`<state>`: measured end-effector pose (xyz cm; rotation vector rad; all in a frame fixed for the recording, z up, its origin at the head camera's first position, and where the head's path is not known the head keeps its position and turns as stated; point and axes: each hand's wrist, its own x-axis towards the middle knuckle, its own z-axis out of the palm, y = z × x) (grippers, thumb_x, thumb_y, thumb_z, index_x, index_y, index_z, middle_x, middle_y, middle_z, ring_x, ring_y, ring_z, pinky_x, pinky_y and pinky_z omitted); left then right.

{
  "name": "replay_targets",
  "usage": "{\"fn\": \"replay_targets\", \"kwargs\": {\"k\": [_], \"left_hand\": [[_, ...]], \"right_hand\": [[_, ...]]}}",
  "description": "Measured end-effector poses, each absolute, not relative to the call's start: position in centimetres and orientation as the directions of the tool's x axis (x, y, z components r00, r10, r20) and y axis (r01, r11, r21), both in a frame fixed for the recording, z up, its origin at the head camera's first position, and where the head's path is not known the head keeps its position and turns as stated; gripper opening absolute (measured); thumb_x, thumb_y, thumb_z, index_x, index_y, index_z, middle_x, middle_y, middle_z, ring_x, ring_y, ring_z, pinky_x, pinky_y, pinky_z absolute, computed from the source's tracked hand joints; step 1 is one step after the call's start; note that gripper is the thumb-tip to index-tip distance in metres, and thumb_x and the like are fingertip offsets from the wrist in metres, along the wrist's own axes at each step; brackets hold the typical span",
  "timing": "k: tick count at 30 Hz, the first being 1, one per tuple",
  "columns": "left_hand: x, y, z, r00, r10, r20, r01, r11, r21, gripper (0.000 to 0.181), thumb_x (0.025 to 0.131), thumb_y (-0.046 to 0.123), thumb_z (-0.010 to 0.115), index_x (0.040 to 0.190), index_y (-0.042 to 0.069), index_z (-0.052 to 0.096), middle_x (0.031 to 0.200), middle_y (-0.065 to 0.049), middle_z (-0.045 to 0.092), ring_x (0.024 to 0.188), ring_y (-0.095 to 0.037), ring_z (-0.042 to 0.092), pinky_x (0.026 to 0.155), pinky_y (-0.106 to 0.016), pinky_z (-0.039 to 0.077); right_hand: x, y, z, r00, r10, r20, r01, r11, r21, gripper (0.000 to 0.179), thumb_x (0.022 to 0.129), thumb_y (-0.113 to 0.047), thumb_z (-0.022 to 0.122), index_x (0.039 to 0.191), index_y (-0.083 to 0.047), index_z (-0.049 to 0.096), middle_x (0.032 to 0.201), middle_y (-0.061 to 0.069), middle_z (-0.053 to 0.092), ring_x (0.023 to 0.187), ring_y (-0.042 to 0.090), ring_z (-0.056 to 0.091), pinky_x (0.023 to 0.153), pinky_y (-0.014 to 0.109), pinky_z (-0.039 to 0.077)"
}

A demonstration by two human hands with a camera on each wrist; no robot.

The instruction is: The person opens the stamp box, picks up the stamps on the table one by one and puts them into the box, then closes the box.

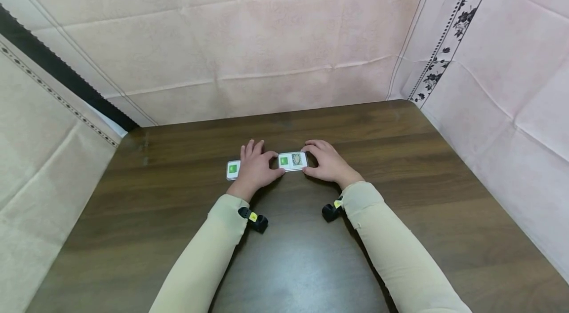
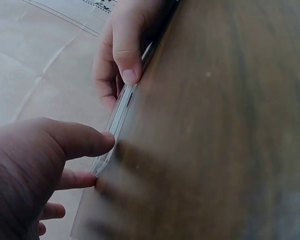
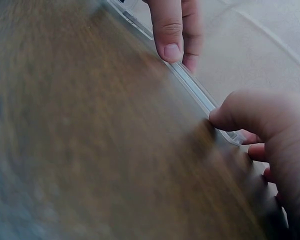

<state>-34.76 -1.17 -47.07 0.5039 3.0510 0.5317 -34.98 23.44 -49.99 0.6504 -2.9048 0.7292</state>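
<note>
A small flat clear plastic case [image 1: 292, 165] lies on the brown table, with a green square and a round dark picture on its white face. My left hand [image 1: 255, 167] pinches its left end between thumb and forefinger, the other fingers spread. At the right end, my right hand [image 1: 328, 162] grips it with thumb and fingers. Both wrist views show the case's thin clear edge [image 2: 118, 115] under the two thumbs. To the left, a similar case [image 1: 232, 170] with a green square pokes out; my left hand covers its remainder from the head view.
The wood-patterned table [image 1: 178, 234] spreads around both arms. Behind it hangs a pale cloth [image 1: 266, 46], with another cloth [image 1: 524, 120] along the right side. A black band [image 1: 66, 68] runs down to the table's far left corner. Each wrist wears a small black camera [image 1: 257, 221].
</note>
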Motion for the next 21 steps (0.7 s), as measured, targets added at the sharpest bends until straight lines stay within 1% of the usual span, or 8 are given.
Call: {"fn": "replay_targets", "kwargs": {"k": [15,18,21], "left_hand": [[-34.31,-1.30,-46.87,-0.949,0.312,0.048,0.310,0.891,0.331,0.058,0.085,0.053,0.074,0.130,0.017,0.068,0.161,-0.018,0.030,0.152,-0.040,0.008,0.121,-0.059,-0.002],[-34.26,-1.35,-46.94,-0.947,0.318,0.042,0.313,0.888,0.338,0.059,0.084,0.053,0.074,0.130,0.016,0.067,0.161,-0.018,0.031,0.152,-0.040,0.009,0.121,-0.059,-0.002],[-34.19,-1.65,-46.91,-0.945,0.327,0.025,0.315,0.881,0.353,0.067,0.084,0.054,0.074,0.136,0.013,0.062,0.160,-0.018,0.032,0.152,-0.040,0.009,0.120,-0.059,-0.004]], "right_hand": [[-34.69,23.21,-49.84,-0.900,-0.400,0.172,-0.434,0.793,-0.428,0.055,0.087,-0.040,0.070,0.133,-0.012,0.058,0.153,0.012,0.044,0.144,0.033,0.034,0.119,0.052,0.023],[-34.51,23.39,-49.88,-0.896,-0.409,0.173,-0.443,0.792,-0.420,0.062,0.087,-0.043,0.070,0.140,-0.013,0.055,0.154,0.011,0.043,0.145,0.032,0.033,0.119,0.051,0.022],[-34.14,23.80,-49.78,-0.899,-0.409,0.158,-0.435,0.785,-0.442,0.074,0.088,-0.047,0.069,0.149,-0.012,0.046,0.156,0.011,0.040,0.146,0.032,0.031,0.120,0.052,0.022]]}}
